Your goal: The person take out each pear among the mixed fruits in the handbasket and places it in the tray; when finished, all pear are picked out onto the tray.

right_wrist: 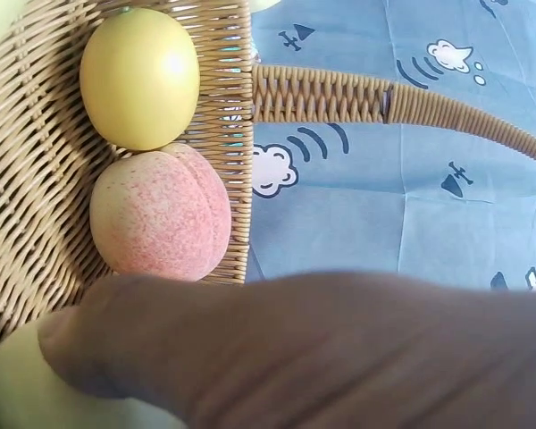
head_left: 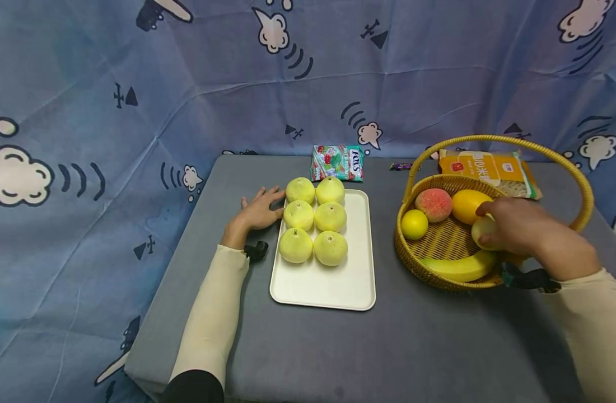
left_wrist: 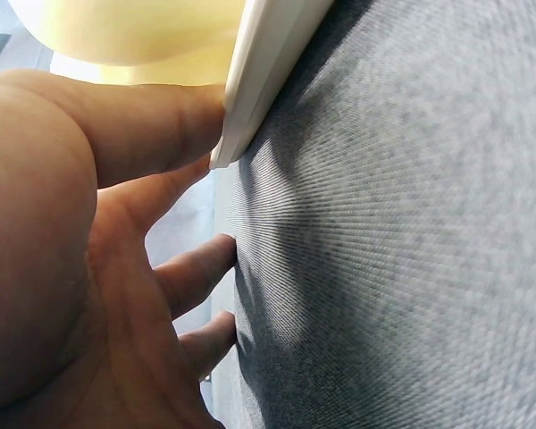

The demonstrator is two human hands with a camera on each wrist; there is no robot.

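My right hand (head_left: 540,232) reaches into a wicker basket (head_left: 445,239) and grips a pale green round fruit (head_left: 482,232). In the right wrist view, the thumb lies over that same fruit (right_wrist: 45,384). Around it in the basket are a peach (head_left: 434,205), a small yellow lemon-like fruit (head_left: 414,224), a larger yellow-orange fruit (head_left: 469,206) and a banana (head_left: 459,267). My left hand (head_left: 260,211) rests at the left edge of a white tray (head_left: 324,288), fingers spread and thumb against its rim. Several pale green round fruits (head_left: 330,248) stand in two columns on the tray.
Behind the tray lies a green and red FOX'S candy bag (head_left: 337,163). A small purple wrapped item (head_left: 401,166) is near the basket, and an orange food package (head_left: 489,168) lies behind it. The basket's tall handle (head_left: 499,139) arches over the fruit. Blue patterned cloth (head_left: 227,78) hangs behind the grey table (head_left: 414,347).
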